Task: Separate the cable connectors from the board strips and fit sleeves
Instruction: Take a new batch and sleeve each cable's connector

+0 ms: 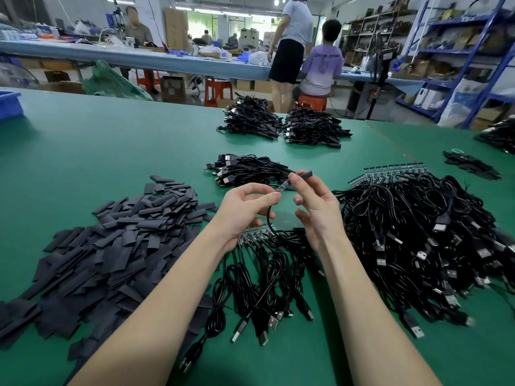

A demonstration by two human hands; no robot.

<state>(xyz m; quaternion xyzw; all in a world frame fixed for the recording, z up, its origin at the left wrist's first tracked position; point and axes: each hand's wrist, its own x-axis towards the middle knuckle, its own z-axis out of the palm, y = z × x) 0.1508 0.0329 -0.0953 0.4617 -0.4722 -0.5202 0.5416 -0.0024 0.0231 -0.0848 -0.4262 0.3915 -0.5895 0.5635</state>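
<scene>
The right hand (313, 200) is held above the desk (111, 140), and a black sleeve (302, 174) is pinched between its thumb and forefinger, the other fingers loosely curled. The left hand (245, 208) is raised just beside it, and the end of a small circuit board (281, 188) is pinched at its fingertips; the board's far end is met by the sleeve. A black cable (269, 218) is seen hanging from the left hand down to the desk. Directly beneath the hands, a board strip (256, 234) is laid on the desk, with a bunch of cables (259, 291) trailing toward the viewer, plugs at their ends. To the left, a heap of loose sleeves (111, 246) is spread out. To the right, a large tangle of cables with strips (418, 232) is piled. Just beyond the hands a small pile of cables (245, 169) is placed, and two more bundles (281, 125) are set farther back.
</scene>
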